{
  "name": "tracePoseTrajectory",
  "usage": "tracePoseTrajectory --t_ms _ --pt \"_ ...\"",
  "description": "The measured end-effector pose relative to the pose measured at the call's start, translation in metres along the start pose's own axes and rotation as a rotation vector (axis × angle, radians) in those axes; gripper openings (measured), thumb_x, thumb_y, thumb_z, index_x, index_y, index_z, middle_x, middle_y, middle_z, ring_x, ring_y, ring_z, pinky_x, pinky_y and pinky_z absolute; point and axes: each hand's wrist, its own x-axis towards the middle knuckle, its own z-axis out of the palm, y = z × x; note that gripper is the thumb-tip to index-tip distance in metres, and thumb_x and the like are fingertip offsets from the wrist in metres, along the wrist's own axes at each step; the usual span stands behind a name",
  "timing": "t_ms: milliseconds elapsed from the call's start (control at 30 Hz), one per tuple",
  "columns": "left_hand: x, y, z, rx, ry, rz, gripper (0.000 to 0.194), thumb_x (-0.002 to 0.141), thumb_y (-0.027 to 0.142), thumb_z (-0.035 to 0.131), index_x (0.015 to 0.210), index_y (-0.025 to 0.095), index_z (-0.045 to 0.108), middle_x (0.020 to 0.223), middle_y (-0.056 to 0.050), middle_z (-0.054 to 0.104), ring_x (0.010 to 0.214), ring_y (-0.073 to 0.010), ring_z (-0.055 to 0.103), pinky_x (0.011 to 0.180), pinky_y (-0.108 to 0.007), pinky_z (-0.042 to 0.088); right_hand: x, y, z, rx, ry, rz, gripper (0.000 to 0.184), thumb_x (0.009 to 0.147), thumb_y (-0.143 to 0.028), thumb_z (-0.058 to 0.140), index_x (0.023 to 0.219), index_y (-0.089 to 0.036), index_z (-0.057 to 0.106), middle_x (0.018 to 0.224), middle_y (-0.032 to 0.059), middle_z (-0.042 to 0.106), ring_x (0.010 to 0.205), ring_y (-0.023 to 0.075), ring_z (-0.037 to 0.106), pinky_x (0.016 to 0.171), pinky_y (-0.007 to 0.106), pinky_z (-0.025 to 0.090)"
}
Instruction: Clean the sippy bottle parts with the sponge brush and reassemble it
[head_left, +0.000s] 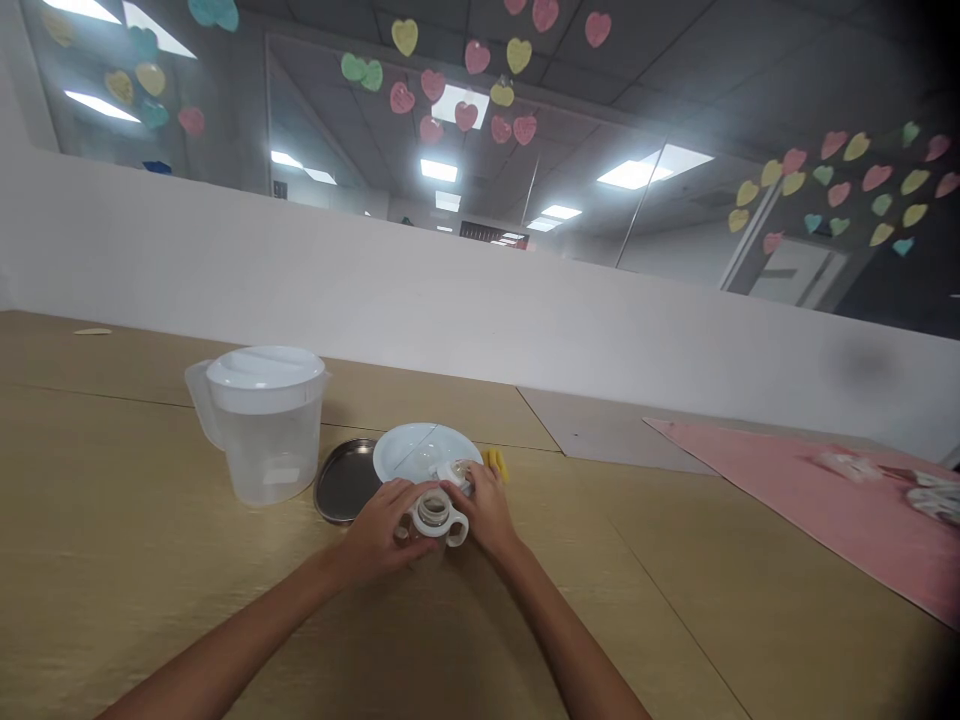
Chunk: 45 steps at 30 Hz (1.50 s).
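Head view: the left hand (382,530) is curled shut on a small clear bottle (433,512) with white handles. The right hand (487,510) is half shut on a white cap (454,472) just past the bottle. Firm fingers help stop slips. I can't read any words. Next come a white plate (405,450), a dark metal tray (345,480), and a big plastic jug (266,445) on the wood table (150,620). Far away, paper hearts (465,57) dot the glass.

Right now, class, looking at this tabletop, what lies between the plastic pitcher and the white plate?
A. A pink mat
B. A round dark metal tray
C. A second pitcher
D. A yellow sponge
B: the round dark metal tray lies between the lidded plastic pitcher and the white plate.
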Motion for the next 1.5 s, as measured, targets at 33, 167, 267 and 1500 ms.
tracePoseTrajectory --t_ms 33,167,267,1500 --pt "0.0 0.0 0.0 0.003 -0.002 0.004 0.06 0.082 0.052 0.053 0.133 0.023 0.039 0.114 -0.01 0.057 0.104 -0.0243 0.051 0.093 -0.039 0.038 0.0 0.0 0.0 -0.004 -0.005 -0.004 0.03 0.084 -0.051 0.053 0.085 -0.021 0.059 0.086 0.0048 0.064 0.088 0.0233 0.056 0.087 0.043 0.039" --pt "0.0 0.0 0.0 0.009 0.001 0.004 0.06 0.082 0.052 0.052 0.133 0.023 0.039 0.114 -0.01 0.057 0.104 -0.0245 0.051 0.093 -0.038 0.039 0.001 0.001 0.002 -0.03 -0.035 0.034 0.029 0.085 -0.049 0.052 0.089 -0.02 0.059 0.096 0.0079 0.064 0.095 0.026 0.055 0.09 0.047 0.035" --pt "0.0 -0.001 0.001 0.013 0.001 0.005 0.059 0.082 0.052 0.053 0.132 0.023 0.04 0.114 -0.01 0.057 0.104 -0.0244 0.051 0.093 -0.038 0.038 0.001 0.003 0.004 -0.037 -0.025 0.061 0.029 0.085 -0.045 0.053 0.096 -0.02 0.06 0.104 0.0096 0.063 0.102 0.0282 0.053 0.093 0.049 0.033" --pt "-0.001 -0.001 0.001 0.046 0.02 0.024 0.058 0.082 0.051 0.053 0.13 0.021 0.042 0.108 -0.009 0.058 0.101 -0.0229 0.052 0.09 -0.036 0.041 0.0 0.01 0.004 0.086 0.192 -0.043 0.012 0.083 -0.028 0.052 0.091 -0.02 0.054 0.101 0.0091 0.061 0.103 0.0243 0.052 0.084 0.038 0.044"
